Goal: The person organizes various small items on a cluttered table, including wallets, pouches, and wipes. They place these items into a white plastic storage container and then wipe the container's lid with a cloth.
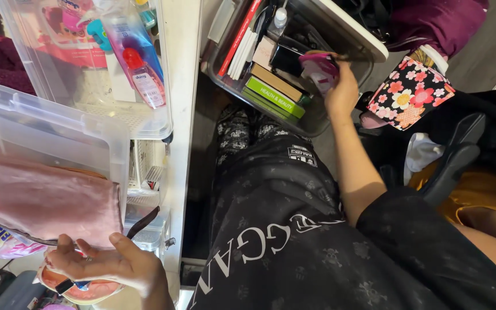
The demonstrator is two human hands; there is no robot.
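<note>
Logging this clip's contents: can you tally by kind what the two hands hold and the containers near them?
Pink fabric pouch, in the left hand: 1
Small pink and white item, in the right hand: 1
Clear plastic bins, by the left hand: 2
Grey bin of books and boxes, under the right hand: 1
Floral pouch: 1
Total: 6

Right hand [343, 92] reached into a grey bin [317, 123] packed w/ books [274, 92], little room betw. them. Floral pouch [410, 92] crowded the bin's right side. Left hand [107, 265] was hemmed by pink cloth [41, 201] and clear tubs [47, 132]. An open gap ran along the white shelf edge [179, 115], above the lap.
</note>
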